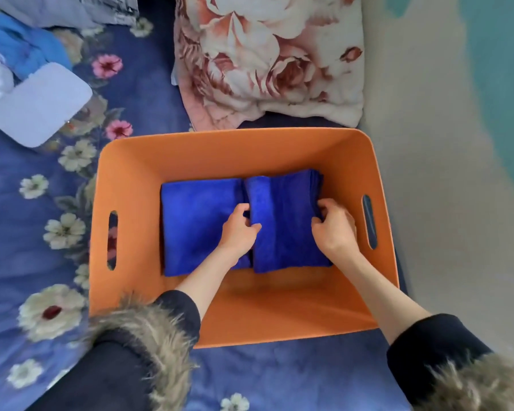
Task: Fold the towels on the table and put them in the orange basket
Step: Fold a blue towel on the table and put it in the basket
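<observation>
**Second folded towel going into the orange basket**

Head view: both hands are reaching down into the orange basket (244,152), which is sitting on a bed covered by a blue flowered sheet (36,221), close to the bed's right edge and just in front of a rose-patterned pillow (267,54). Two folded blue towels are lying side by side on the basket floor. The left towel (196,226) is resting flat toward the basket's left wall. The right towel (285,232) is sitting toward the right wall, touching its neighbour along the middle. The left hand (238,229) is curling its grip around the right towel's left edge, fingers tucking into the seam between the two. The right hand (334,226) is pinching the same towel's right edge, fingers bent over the layered folds.

Judging from this, the placing step is nearly finishing: the towel is already down and the hands are only squaring it. The next move is calling for both grips loosening without dragging the folds open, then lifting straight out of the basket. Whether more towels are waiting is not visible; a blue cloth (18,46) and a white object (42,102) are lying near the bed's far left corner.
</observation>
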Action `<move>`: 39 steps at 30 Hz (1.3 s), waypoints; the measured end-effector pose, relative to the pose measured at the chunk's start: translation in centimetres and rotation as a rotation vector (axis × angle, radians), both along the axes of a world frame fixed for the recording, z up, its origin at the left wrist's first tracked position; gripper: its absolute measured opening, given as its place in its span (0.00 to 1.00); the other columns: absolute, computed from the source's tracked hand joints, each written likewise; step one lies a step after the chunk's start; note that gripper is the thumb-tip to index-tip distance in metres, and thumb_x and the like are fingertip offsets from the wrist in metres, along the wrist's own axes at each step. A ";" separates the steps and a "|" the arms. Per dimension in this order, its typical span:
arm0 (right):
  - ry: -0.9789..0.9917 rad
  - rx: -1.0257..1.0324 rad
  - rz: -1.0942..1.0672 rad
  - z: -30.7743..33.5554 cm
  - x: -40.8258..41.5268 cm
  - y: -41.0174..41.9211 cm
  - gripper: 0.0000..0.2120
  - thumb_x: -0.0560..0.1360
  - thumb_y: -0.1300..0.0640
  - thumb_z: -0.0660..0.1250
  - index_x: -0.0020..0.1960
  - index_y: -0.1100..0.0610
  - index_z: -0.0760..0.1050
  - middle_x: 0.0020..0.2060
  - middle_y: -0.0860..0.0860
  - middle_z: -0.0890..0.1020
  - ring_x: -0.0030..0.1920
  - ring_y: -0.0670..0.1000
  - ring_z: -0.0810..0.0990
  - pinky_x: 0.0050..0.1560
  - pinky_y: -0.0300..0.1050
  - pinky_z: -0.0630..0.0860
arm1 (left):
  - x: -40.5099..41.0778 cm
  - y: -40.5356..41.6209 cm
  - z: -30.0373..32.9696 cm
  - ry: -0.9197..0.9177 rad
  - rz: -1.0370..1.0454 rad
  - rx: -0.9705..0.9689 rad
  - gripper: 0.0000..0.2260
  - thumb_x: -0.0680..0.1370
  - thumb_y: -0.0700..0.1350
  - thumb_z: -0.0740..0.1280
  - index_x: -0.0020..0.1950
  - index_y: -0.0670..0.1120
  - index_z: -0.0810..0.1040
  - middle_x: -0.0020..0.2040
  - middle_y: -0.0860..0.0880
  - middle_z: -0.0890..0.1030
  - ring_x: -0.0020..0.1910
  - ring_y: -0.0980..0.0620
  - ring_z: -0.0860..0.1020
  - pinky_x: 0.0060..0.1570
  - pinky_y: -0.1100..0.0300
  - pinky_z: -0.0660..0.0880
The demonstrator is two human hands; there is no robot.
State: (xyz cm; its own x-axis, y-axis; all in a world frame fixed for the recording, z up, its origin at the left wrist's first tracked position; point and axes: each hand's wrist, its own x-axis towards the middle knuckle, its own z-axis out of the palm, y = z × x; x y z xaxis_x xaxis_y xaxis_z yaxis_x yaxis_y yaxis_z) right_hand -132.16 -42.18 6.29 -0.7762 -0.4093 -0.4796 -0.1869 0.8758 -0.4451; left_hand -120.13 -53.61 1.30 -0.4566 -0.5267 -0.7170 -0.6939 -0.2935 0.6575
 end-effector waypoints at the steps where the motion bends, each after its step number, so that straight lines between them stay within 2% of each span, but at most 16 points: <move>1: 0.003 0.012 -0.001 -0.2 -0.1 -0.2 0.20 0.76 0.62 0.61 0.68 0.57 0.67 0.63 0.56 0.73 0.63 0.57 0.72 0.60 0.50 0.70 | -0.1 -0.1 -0.3 -0.002 -0.011 -0.013 0.17 0.78 0.39 0.64 0.65 0.51 0.67 0.44 0.52 0.75 0.48 0.48 0.77 0.51 0.47 0.78; 6: 0.076 0.114 -0.005 -0.9 -0.2 -1.1 0.20 0.77 0.63 0.58 0.68 0.59 0.64 0.62 0.58 0.73 0.59 0.60 0.74 0.50 0.49 0.70 | -0.1 -0.2 -0.9 -0.015 -0.083 -0.117 0.18 0.78 0.40 0.64 0.67 0.48 0.66 0.42 0.53 0.73 0.44 0.50 0.75 0.48 0.51 0.77; 9: 0.115 0.190 0.021 -1.2 0.3 -1.2 0.23 0.76 0.64 0.61 0.69 0.60 0.61 0.62 0.58 0.71 0.57 0.60 0.75 0.45 0.47 0.69 | 0.2 0.2 -0.9 -0.048 -0.175 -0.249 0.20 0.78 0.42 0.63 0.69 0.47 0.63 0.53 0.47 0.74 0.53 0.46 0.74 0.51 0.52 0.73; 11: 0.124 0.248 0.089 -1.4 0.8 -0.9 0.28 0.74 0.64 0.64 0.71 0.60 0.57 0.64 0.58 0.68 0.57 0.59 0.75 0.44 0.48 0.71 | 0.2 0.4 -0.6 -0.107 -0.297 -0.411 0.23 0.79 0.43 0.63 0.72 0.47 0.59 0.62 0.45 0.71 0.56 0.43 0.73 0.49 0.51 0.72; 13: 0.191 0.329 0.243 -1.6 1.3 -0.3 0.35 0.73 0.62 0.67 0.73 0.60 0.52 0.68 0.58 0.63 0.62 0.58 0.72 0.51 0.47 0.73 | 0.2 0.5 -0.2 -0.160 -0.452 -0.620 0.26 0.79 0.44 0.63 0.74 0.46 0.55 0.64 0.43 0.66 0.57 0.43 0.71 0.47 0.52 0.72; 14: 0.250 0.374 0.355 -1.9 1.5 0.0 0.37 0.73 0.61 0.67 0.74 0.61 0.49 0.70 0.59 0.60 0.66 0.57 0.68 0.57 0.46 0.72 | 0.2 0.5 -0.2 -0.174 -0.546 -0.734 0.28 0.79 0.46 0.63 0.75 0.47 0.53 0.67 0.43 0.64 0.60 0.43 0.69 0.51 0.52 0.71; 16: 0.345 0.480 0.601 -2.4 1.4 0.1 0.37 0.76 0.59 0.64 0.75 0.62 0.43 0.74 0.60 0.52 0.73 0.58 0.55 0.70 0.47 0.60 | 0.3 0.5 -0.5 -0.158 -0.778 -0.912 0.33 0.78 0.53 0.62 0.76 0.48 0.48 0.75 0.42 0.52 0.72 0.41 0.56 0.66 0.49 0.61; 17: 0.372 0.549 0.717 -2.7 1.1 0.0 0.37 0.77 0.58 0.61 0.75 0.62 0.40 0.75 0.60 0.47 0.75 0.59 0.47 0.73 0.50 0.50 | 0.4 0.5 -0.8 -0.140 -0.913 -0.960 0.36 0.77 0.59 0.61 0.77 0.48 0.45 0.77 0.43 0.43 0.75 0.41 0.46 0.71 0.45 0.52; 18: 0.402 0.628 0.817 -2.9 0.9 -0.2 0.39 0.77 0.56 0.61 0.74 0.63 0.36 0.75 0.61 0.43 0.75 0.59 0.41 0.73 0.53 0.42 | 0.4 0.6 -1.2 -0.132 -1.039 -0.990 0.40 0.75 0.64 0.60 0.76 0.49 0.42 0.76 0.43 0.35 0.75 0.42 0.38 0.72 0.43 0.43; 19: 0.433 0.711 0.895 -3.2 0.5 -0.5 0.44 0.76 0.53 0.63 0.73 0.63 0.33 0.74 0.62 0.40 0.75 0.60 0.38 0.72 0.55 0.37 | 0.5 0.5 -1.7 -0.138 -1.128 -1.004 0.43 0.72 0.68 0.58 0.76 0.50 0.39 0.73 0.44 0.31 0.73 0.42 0.33 0.71 0.42 0.37; 21: 0.473 0.831 0.980 -4.0 -0.4 -1.1 0.54 0.72 0.48 0.68 0.71 0.62 0.26 0.73 0.63 0.35 0.73 0.61 0.34 0.70 0.58 0.32 | 0.6 -0.2 -2.9 -0.177 -1.182 -0.983 0.46 0.69 0.73 0.55 0.74 0.51 0.34 0.72 0.44 0.28 0.71 0.44 0.29 0.69 0.40 0.34; 23: 0.467 0.863 0.995 -4.9 -1.5 -1.6 0.59 0.68 0.42 0.70 0.68 0.59 0.22 0.72 0.63 0.32 0.73 0.62 0.33 0.69 0.59 0.32 | 0.7 -1.4 -4.1 -0.195 -1.175 -0.960 0.47 0.67 0.75 0.53 0.73 0.54 0.32 0.71 0.47 0.27 0.71 0.47 0.28 0.69 0.40 0.35; 27: 0.417 0.862 1.037 -6.8 -2.6 -1.6 0.65 0.63 0.32 0.69 0.64 0.57 0.17 0.71 0.64 0.31 0.73 0.63 0.34 0.68 0.58 0.29 | 1.0 -2.1 -5.6 -0.177 -1.180 -0.983 0.45 0.64 0.77 0.47 0.71 0.57 0.29 0.71 0.49 0.26 0.71 0.49 0.28 0.70 0.41 0.35; 30: 0.386 0.851 1.052 -7.9 -3.0 -1.8 0.66 0.61 0.32 0.71 0.63 0.57 0.17 0.71 0.65 0.32 0.73 0.63 0.34 0.68 0.57 0.28 | 0.7 -1.6 -6.5 -0.189 -1.163 -0.978 0.45 0.65 0.77 0.47 0.70 0.57 0.27 0.69 0.49 0.24 0.71 0.48 0.27 0.69 0.40 0.34; 35: 0.354 0.840 1.067 -8.2 -3.2 -2.2 0.68 0.61 0.34 0.72 0.66 0.59 0.19 0.71 0.66 0.33 0.73 0.63 0.34 0.69 0.57 0.30 | -0.1 -1.7 -6.5 -0.218 -1.202 -0.931 0.45 0.66 0.77 0.49 0.70 0.57 0.28 0.71 0.48 0.26 0.71 0.49 0.27 0.68 0.39 0.33; 39: 0.278 0.767 1.019 -7.1 -3.2 -2.4 0.62 0.66 0.42 0.73 0.71 0.57 0.25 0.73 0.63 0.35 0.74 0.62 0.36 0.71 0.54 0.34 | -0.9 -1.8 -5.4 -0.310 -1.270 -0.846 0.46 0.67 0.75 0.53 0.72 0.57 0.30 0.73 0.48 0.27 0.71 0.48 0.28 0.67 0.38 0.33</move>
State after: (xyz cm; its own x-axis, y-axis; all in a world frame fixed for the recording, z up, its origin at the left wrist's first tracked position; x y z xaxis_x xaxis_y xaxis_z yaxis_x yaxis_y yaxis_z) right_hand -135.40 -44.56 -0.81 -0.3917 -0.5642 -0.7268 -0.9174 0.2992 0.2622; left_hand -120.99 -55.38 -4.08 -0.7959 -0.2086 -0.5684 -0.3257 0.9389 0.1115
